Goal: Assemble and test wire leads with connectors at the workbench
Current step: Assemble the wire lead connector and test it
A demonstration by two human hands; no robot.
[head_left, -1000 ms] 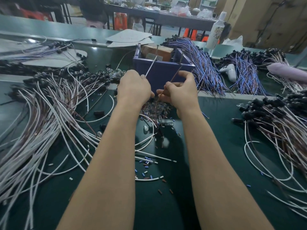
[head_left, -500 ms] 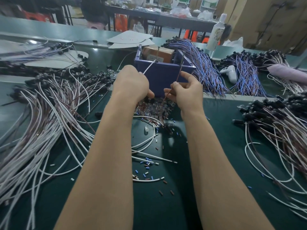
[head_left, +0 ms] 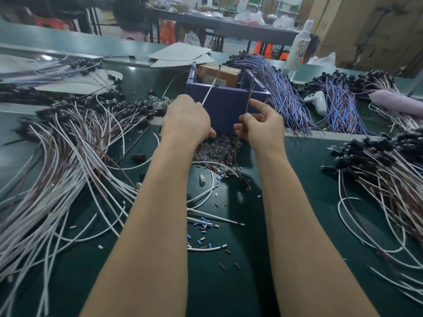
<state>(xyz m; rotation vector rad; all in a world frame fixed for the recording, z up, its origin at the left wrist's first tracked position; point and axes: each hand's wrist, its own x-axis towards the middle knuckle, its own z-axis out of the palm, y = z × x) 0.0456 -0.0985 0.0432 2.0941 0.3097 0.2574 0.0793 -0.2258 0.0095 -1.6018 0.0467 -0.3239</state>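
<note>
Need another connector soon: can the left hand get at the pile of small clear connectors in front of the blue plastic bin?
Probably yes. The left hand sits right above the pile of small clear connectors, nothing lying between them, but it already pinches a thin white wire, so its fingers are busy.

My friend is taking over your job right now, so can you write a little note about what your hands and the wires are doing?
Left hand: closed on a white wire.
Right hand: pinching a brown wire, index finger lifted.
Both work over the clear connector pile, in front of the blue bin.
Done: finished-looking leads with black ends lie right.
Left: big heap of leads on the left; whether they are tested I cannot tell.
</note>
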